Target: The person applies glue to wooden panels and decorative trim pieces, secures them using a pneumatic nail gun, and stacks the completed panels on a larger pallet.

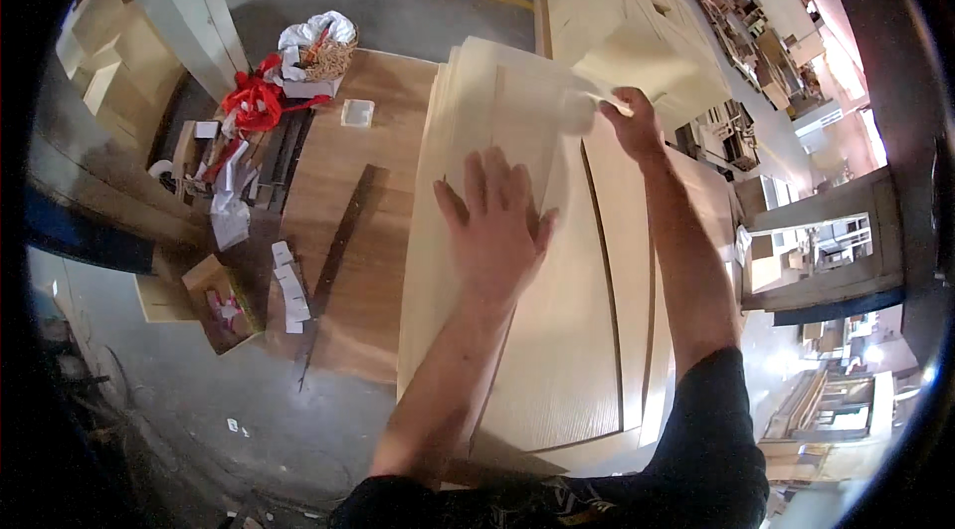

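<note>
Film (527, 86), pale, thin and partly see-through, lies over the far end of a stack of cream panels (557, 350), well in from the left edge of the brown board (368, 240) beneath. The left hand (494, 230) is over the stack, its fingers spread apart. At the film's right side, the right hand (635, 123) has thumb and forefinger close together; whether they grip it, I cannot tell. Blur smears that side, its outline uncertain; the left forearm hides panel surface.
</note>
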Tool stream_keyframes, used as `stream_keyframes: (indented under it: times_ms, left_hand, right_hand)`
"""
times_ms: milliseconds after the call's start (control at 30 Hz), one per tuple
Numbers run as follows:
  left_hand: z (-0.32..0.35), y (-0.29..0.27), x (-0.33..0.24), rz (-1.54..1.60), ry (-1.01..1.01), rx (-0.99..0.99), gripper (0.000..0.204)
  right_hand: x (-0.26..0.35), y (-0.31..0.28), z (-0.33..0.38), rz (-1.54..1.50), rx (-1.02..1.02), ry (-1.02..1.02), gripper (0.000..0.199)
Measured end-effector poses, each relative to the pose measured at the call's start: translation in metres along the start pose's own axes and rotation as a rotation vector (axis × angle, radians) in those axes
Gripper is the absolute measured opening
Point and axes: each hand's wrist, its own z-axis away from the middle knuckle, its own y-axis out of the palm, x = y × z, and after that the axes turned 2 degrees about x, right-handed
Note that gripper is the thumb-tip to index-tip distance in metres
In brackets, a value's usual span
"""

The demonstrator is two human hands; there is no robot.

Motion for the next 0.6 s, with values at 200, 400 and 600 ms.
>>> stream_keyframes:
  times_ms: [200, 400, 600]
  left_hand:
    - [-0.007, -0.013, 0.008, 0.053, -0.032, 0.104, 0.067]
    - [-0.013, -0.019, 0.006, 0.119, -0.078, 0.234, 0.072]
    - [-0.012, -0.019, 0.009, 0.113, -0.091, 0.297, 0.074]
  right_hand:
    - [0.034, 0.017, -0.056, 0.054, 0.551, 0.113, 0.069]
    - [0.040, 0.014, -0.077, 0.061, 0.676, 0.275, 0.082]
    - [0.057, 0.015, -0.076, 0.072, 0.743, 0.363, 0.083]
